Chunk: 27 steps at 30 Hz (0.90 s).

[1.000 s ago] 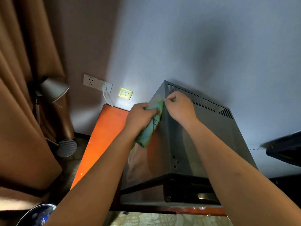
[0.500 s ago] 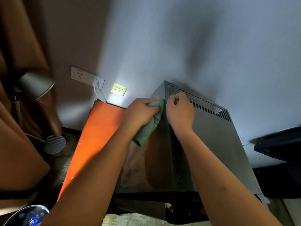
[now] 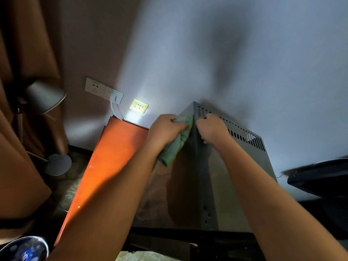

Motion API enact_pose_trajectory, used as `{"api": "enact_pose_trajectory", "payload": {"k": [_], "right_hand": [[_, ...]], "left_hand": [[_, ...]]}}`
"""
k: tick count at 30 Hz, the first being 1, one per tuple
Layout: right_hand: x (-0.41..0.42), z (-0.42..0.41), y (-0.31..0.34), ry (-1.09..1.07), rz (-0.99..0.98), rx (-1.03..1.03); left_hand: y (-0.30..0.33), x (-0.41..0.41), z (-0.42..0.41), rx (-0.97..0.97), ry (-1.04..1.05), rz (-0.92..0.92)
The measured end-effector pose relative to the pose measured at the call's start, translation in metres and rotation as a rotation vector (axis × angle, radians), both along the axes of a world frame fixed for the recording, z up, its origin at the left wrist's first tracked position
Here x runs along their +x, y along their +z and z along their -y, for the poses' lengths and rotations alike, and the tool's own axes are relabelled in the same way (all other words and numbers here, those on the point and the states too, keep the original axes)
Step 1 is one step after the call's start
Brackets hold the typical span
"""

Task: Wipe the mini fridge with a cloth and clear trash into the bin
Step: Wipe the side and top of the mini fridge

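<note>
From the head view, your left hand [image 3: 166,129] grips the bunched green cloth [image 3: 178,142] against the upper left side of the mini fridge [image 3: 211,185], right at its top back corner, with the loose end of the cloth hanging down the grey side panel. Your right hand [image 3: 211,128] sits on the top edge just beside the cloth, fingers curled in; whether they pinch a fold of the cloth or only brace on the metal cannot be told from here. Compared with a second ago, both hands have stayed at that same corner while your head has shifted, so the fridge front has slid out of the bottom of the frame (the wipe itself has barely advanced). That suggests you are still working the first patch, with most of the side panel, the slotted top and the front left to do, and the trash not yet touched; no bin shows anywhere.

Around you: an orange cabinet [image 3: 113,157] stands close against the fridge's left side, which leaves little room for the cloth lower down. A wall socket [image 3: 95,87] with a white cable [image 3: 115,108] sits just behind it, and a floor lamp [image 3: 44,95] stands by the brown curtain [image 3: 22,53], near your elbow's sweep
</note>
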State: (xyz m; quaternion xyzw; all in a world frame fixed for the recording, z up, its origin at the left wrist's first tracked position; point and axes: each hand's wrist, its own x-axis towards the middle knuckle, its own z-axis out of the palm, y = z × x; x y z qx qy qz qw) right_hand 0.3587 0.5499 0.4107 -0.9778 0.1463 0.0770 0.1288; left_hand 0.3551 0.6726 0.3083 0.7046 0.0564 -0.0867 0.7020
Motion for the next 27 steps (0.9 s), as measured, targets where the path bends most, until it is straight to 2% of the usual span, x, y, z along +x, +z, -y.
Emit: {"api": "enact_pose_trajectory", "payload": {"k": [2, 7, 10, 13, 16, 19, 22, 23, 27], "right_hand": [[0.009, -0.003, 0.007, -0.040, -0.114, 0.072], [0.021, -0.013, 0.016, -0.061, -0.310, 0.041], [0.023, -0.015, 0.019, -0.013, -0.357, -0.012], [0.022, -0.015, 0.021, 0.067, -0.371, -0.108], [0.021, -0.017, 0.024, 0.159, -0.368, -0.211], [0.022, -0.014, 0.024, 0.213, -0.380, -0.279], [0.020, -0.015, 0.023, 0.190, -0.416, -0.228], [0.021, -0.016, 0.023, 0.177, -0.422, -0.219], [0.026, -0.019, 0.024, 0.160, -0.469, -0.155]], "left_hand": [[0.003, 0.009, 0.007, 0.034, 0.038, 0.034], [-0.025, 0.013, 0.000, 0.257, -0.020, -0.044], [-0.033, 0.006, -0.004, 0.206, -0.063, -0.062], [-0.016, 0.008, -0.001, 0.057, -0.044, 0.022], [-0.001, 0.025, 0.004, 0.006, 0.007, 0.065], [-0.007, 0.041, 0.006, 0.074, 0.035, 0.022], [-0.020, 0.041, -0.003, 0.228, -0.062, -0.050], [-0.023, 0.038, -0.006, 0.225, -0.096, -0.067], [-0.005, 0.035, -0.004, -0.098, -0.062, 0.012]]}}
